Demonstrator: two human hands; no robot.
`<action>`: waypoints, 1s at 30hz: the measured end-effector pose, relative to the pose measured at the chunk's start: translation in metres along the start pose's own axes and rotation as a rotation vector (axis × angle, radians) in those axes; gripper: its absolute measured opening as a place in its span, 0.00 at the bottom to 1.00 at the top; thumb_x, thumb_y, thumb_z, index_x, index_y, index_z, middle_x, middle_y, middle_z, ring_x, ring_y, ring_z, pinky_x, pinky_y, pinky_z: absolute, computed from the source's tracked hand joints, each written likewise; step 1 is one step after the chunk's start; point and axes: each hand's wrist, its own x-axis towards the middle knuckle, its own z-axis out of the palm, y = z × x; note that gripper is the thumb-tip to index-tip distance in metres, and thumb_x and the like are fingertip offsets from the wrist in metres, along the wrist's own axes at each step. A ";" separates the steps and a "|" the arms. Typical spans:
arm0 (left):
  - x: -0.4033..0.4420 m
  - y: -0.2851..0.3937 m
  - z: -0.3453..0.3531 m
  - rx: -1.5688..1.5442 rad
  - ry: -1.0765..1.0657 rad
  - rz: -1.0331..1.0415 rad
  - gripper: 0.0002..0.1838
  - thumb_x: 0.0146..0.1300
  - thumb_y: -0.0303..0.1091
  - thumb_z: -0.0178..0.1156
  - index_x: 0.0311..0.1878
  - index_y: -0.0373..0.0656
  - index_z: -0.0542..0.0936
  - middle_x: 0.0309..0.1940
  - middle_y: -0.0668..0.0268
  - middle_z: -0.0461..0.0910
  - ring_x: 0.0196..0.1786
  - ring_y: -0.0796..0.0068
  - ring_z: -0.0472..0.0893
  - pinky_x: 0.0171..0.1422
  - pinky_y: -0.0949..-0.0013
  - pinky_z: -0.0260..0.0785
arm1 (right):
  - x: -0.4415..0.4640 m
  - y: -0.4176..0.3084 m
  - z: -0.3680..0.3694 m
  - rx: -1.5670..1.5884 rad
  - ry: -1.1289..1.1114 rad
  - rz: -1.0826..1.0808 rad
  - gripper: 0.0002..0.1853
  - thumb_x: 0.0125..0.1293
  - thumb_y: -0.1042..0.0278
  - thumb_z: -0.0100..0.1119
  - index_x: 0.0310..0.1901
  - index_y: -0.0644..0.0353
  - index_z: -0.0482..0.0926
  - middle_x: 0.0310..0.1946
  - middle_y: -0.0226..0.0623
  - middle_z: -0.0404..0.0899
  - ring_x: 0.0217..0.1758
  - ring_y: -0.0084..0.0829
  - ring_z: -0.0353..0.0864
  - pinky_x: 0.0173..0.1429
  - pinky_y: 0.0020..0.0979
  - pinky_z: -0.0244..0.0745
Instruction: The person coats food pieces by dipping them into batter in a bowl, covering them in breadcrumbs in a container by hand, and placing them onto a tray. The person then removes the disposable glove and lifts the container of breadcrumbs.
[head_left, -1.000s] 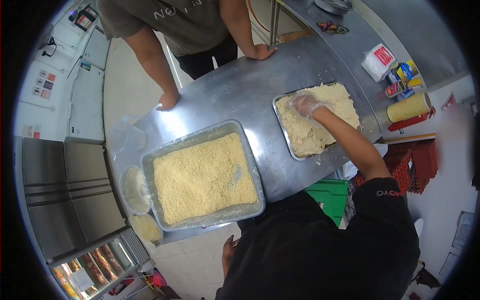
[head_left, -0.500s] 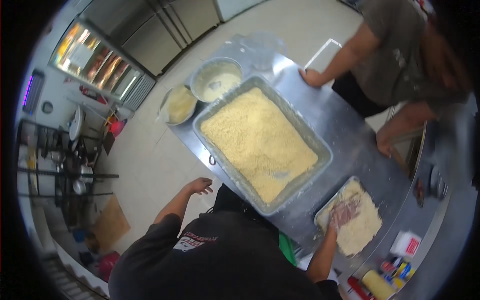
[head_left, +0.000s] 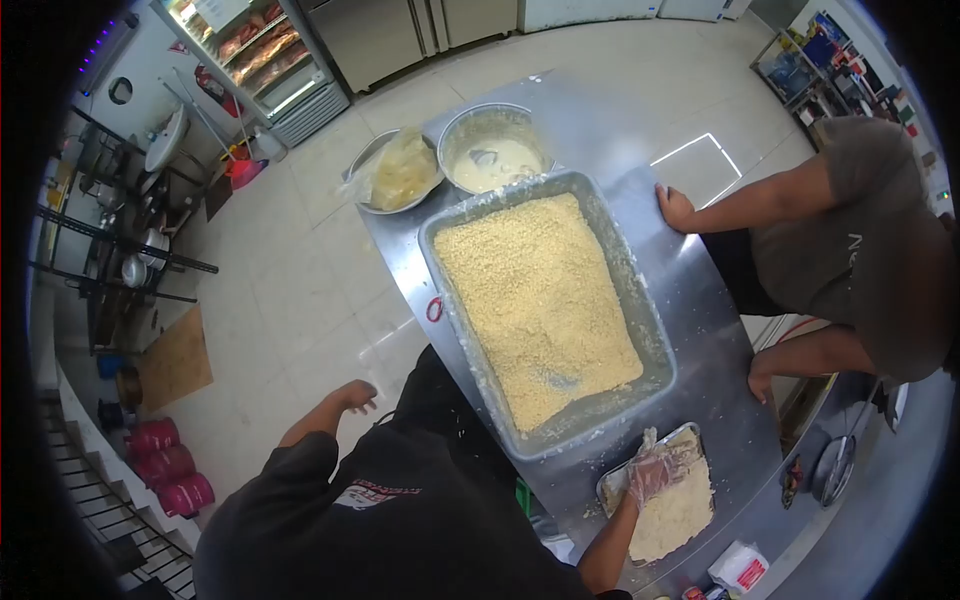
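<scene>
My right hand (head_left: 655, 474), in a clear plastic glove, lies with fingers stretched over pale yellow crumbs (head_left: 668, 527) in a small metal tray (head_left: 608, 486). The crumbs are spread nearly level there, and the glove hides part of the tray's far end. Off the table on the other side, my left hand (head_left: 354, 395) hangs in the air, bare, holding nothing, its fingers a little apart. Between the two hands stands a big grey tub (head_left: 657, 325) with a heap of yellow crumbs (head_left: 540, 300). A hollow shows the tub's bottom near its front end.
On the steel table (head_left: 690, 290), a bowl of creamy white mix (head_left: 495, 165) and a bowl with a bag of pale yellow stuff (head_left: 405, 170) stand behind the tub. A co-worker (head_left: 830, 240) leans both hands on the right edge. A white packet (head_left: 740, 567) lies near the front right.
The view has shifted, with more of the far room showing. My right hand has moved toward the tray's far end. My left hand still hangs beside the table.
</scene>
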 end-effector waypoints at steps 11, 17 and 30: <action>-0.038 0.147 -0.034 -0.372 1.095 0.781 0.19 0.68 0.36 0.52 0.22 0.34 0.68 0.13 0.65 0.62 0.21 0.80 0.62 0.25 0.68 0.56 | -0.016 0.007 0.012 -0.109 -0.088 0.004 0.52 0.60 0.26 0.38 0.71 0.68 0.47 0.72 0.52 0.47 0.75 0.51 0.44 0.74 0.54 0.36; -0.152 0.260 -0.009 -0.571 0.840 1.123 0.20 0.64 0.30 0.54 0.16 0.35 0.64 0.11 0.67 0.59 0.19 0.83 0.57 0.22 0.69 0.49 | 0.008 0.029 -0.040 0.141 -0.129 0.058 0.41 0.61 0.38 0.48 0.67 0.63 0.59 0.65 0.50 0.62 0.69 0.45 0.60 0.71 0.45 0.50; -0.185 0.313 0.192 0.468 0.233 1.552 0.25 0.52 0.34 0.69 0.53 0.39 0.71 0.42 0.55 0.75 0.33 0.66 0.77 0.39 0.65 0.70 | -0.057 -0.218 -0.005 2.658 -1.024 0.311 0.18 0.67 0.51 0.50 0.51 0.52 0.75 0.43 0.30 0.78 0.39 0.26 0.76 0.38 0.32 0.74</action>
